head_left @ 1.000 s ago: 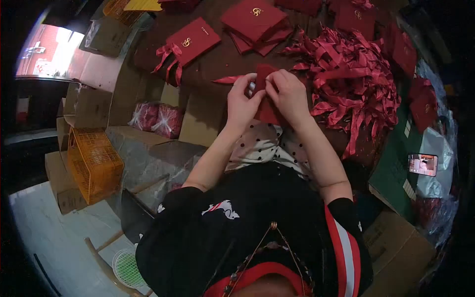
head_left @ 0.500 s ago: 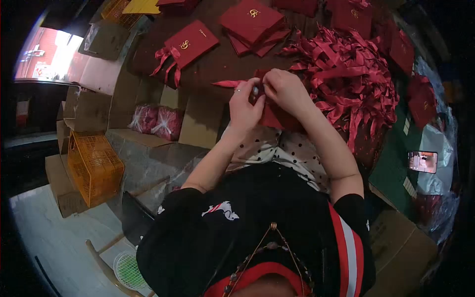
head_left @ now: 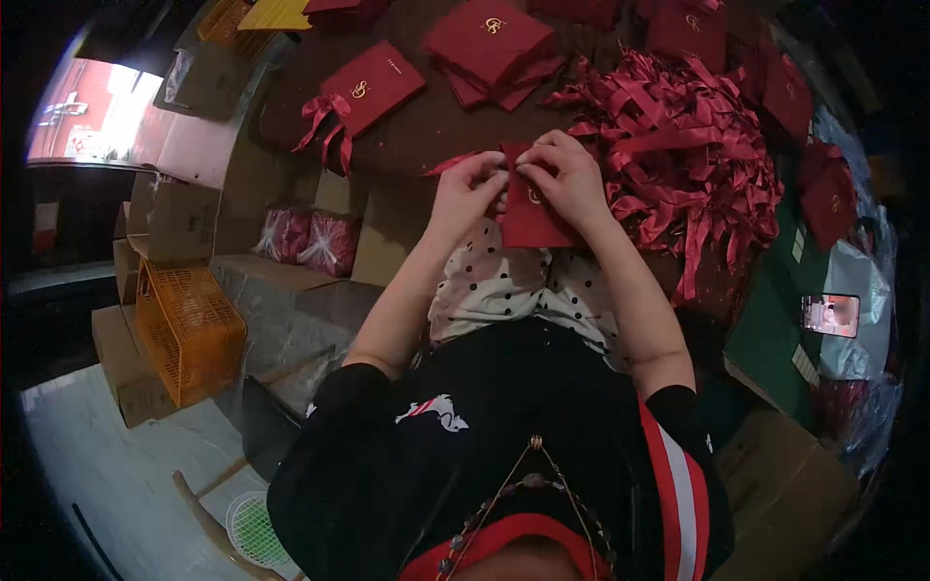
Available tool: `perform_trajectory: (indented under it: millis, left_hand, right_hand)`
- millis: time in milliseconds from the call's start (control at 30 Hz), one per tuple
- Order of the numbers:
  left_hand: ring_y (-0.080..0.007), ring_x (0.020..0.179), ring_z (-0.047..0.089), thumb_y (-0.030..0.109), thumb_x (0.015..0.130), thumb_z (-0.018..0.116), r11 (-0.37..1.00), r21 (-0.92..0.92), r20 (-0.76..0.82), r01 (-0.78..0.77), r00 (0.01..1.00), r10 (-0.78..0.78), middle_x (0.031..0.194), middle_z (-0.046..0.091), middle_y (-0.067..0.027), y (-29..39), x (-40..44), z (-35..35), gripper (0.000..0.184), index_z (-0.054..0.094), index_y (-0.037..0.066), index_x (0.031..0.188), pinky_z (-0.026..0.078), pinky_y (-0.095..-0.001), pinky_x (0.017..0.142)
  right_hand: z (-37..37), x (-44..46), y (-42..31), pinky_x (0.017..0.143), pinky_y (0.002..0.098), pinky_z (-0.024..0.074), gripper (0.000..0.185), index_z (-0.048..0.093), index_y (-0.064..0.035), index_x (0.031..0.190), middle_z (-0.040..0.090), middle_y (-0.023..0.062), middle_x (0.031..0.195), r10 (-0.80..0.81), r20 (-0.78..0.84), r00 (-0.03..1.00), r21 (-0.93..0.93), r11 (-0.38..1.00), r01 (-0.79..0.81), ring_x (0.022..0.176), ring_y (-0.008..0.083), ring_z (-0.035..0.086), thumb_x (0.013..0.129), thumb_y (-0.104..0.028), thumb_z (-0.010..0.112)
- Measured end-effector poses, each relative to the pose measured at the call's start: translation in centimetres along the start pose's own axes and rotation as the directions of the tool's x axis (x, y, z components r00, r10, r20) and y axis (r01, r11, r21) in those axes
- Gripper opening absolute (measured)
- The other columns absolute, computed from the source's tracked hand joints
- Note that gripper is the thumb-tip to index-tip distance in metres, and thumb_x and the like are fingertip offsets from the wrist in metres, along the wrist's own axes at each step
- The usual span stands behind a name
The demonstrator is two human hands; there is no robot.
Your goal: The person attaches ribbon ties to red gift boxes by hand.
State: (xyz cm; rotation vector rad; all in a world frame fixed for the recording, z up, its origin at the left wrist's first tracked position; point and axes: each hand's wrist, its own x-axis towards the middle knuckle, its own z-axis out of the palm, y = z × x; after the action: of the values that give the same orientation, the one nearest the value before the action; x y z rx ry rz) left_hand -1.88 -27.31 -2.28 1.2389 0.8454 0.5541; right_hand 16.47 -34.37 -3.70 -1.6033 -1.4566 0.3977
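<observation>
Centrally in frame, left hand [head_left: 466, 198] and right hand [head_left: 572, 180] are pinching a red packet [head_left: 529, 229] near its top; seemingly light, creasable, it is favouring edge holds.

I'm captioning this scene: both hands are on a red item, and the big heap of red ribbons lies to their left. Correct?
The left hand and right hand are on a red item, yes, but the head view shows the big heap of red ribbons to their right, not left.
</observation>
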Motion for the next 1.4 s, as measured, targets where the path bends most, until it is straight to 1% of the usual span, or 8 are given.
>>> perform_trajectory:
  millis: [133, 200, 600, 833, 933, 1100, 1233, 1400]
  left_hand:
    - [-0.0143, 0.074, 0.068, 0.008, 0.094, 0.067, 0.952, 0.267, -0.063, -0.147, 0.983, 0.17, 0.086, 0.07, -0.0072, 0.2, 0.2, 0.6, 0.023, 0.069, 0.0, 0.115, 0.054, -0.0286, 0.062]
    - [-0.0215, 0.076, 0.07, 0.009, 0.09, 0.07, 0.633, 0.598, 0.052, -0.491, 0.813, 0.58, 0.092, 0.073, -0.0132, 0.2, 0.3, 0.5, 0.025, 0.071, 0.0, 0.113, 0.055, -0.0321, 0.07]
    - [-0.0169, 0.081, 0.069, 0.009, 0.088, 0.072, 0.894, 0.413, 0.076, -0.172, 0.985, 0.154, 0.091, 0.074, -0.011, 0.9, 1.3, -0.8, 0.017, 0.073, -0.002, 0.102, 0.053, -0.0306, 0.074]
    - [-0.0297, 0.083, 0.069, 0.01, 0.086, 0.072, 0.473, 0.775, 0.071, -0.419, 0.801, 0.594, 0.089, 0.07, -0.0136, -1.1, 1.8, -1.4, 0.012, 0.074, 0.001, 0.094, 0.053, -0.0352, 0.074]
    - [-0.0295, 0.082, 0.068, 0.01, 0.085, 0.072, 0.489, 0.747, 0.011, -0.451, 0.744, 0.668, 0.086, 0.068, -0.0139, -0.7, 1.6, -2.8, 0.011, 0.074, 0.001, 0.092, 0.052, -0.0353, 0.073]
    - [-0.031, 0.081, 0.066, 0.014, 0.086, 0.071, 0.452, 0.858, -0.241, -0.244, 0.587, 0.773, 0.083, 0.066, -0.0103, 0.6, 2.3, -7.4, 0.007, 0.073, 0.007, 0.086, 0.052, -0.0396, 0.073]
    - [-0.0324, 0.09, 0.065, 0.017, 0.086, 0.073, 0.48, 0.87, -0.267, -0.118, 0.704, 0.658, 0.101, 0.064, -0.0156, 1.3, 2.5, -9.1, 0.031, 0.066, 0.005, 0.114, 0.051, -0.0412, 0.079]
    - [-0.0343, 0.102, 0.058, 0.025, 0.083, 0.08, 0.312, 0.837, 0.164, -0.45, 0.749, 0.641, 0.113, 0.059, -0.0161, 1.1, -2.1, -2.3, 0.044, 0.067, 0.009, 0.122, 0.049, -0.0428, 0.087]
  right_hand:
    - [-0.2, -0.1, -0.4, 0.075, 0.0385, 0.0531, 0.013, 0.069, -0.0059, 0.092, 0.062, 0.0087, 0.096, -0.223, -0.059, 0.973, -0.146, 0.966, 0.212, 0.093, 0.0295, 0.063, 0.082, -0.012, 0.075]
    - [-0.1, -0.1, -0.3, 0.071, 0.039, 0.0537, 0.013, 0.065, -0.0062, 0.093, 0.061, 0.0082, 0.096, -0.361, -0.08, 0.929, -0.213, 0.917, 0.338, 0.09, 0.0288, 0.063, 0.084, -0.011, 0.073]
    - [-0.3, -0.4, -0.2, 0.077, 0.0399, 0.0547, 0.022, 0.065, -0.0094, 0.106, 0.063, 0.0102, 0.102, -0.354, 0.0, 0.935, -0.072, 0.933, 0.353, 0.098, 0.0311, 0.065, 0.085, -0.01, 0.072]
    - [-0.5, -0.9, -0.6, 0.092, 0.0418, 0.0451, 0.058, 0.049, -0.0082, 0.139, 0.062, 0.0115, 0.124, -0.173, 0.139, 0.975, -0.346, 0.914, 0.212, 0.109, 0.0306, 0.062, 0.086, -0.014, 0.072]
    - [-0.7, -0.8, -1.1, 0.089, 0.0406, 0.0444, 0.058, 0.048, -0.0108, 0.14, 0.061, 0.0103, 0.125, -0.07, 0.214, 0.974, -0.334, 0.932, 0.141, 0.109, 0.0283, 0.062, 0.087, -0.014, 0.071]
    - [-0.1, -0.9, -0.9, 0.089, 0.0424, 0.0451, 0.056, 0.051, -0.0144, 0.139, 0.061, 0.0081, 0.123, -0.133, 0.133, 0.982, -0.404, 0.898, 0.177, 0.105, 0.029, 0.06, 0.086, -0.014, 0.07]
    - [-0.1, -0.8, -0.8, 0.087, 0.0426, 0.0461, 0.054, 0.054, -0.0134, 0.135, 0.061, 0.0081, 0.12, -0.136, 0.148, 0.98, -0.43, 0.883, 0.187, 0.103, 0.0296, 0.06, 0.085, -0.017, 0.073]
    - [-1.6, -0.9, -1.1, 0.089, 0.0431, 0.0504, 0.056, 0.056, -0.0114, 0.132, 0.061, 0.0105, 0.125, -0.127, 0.104, 0.986, -0.224, 0.963, 0.147, 0.108, 0.033, 0.062, 0.081, -0.021, 0.078]
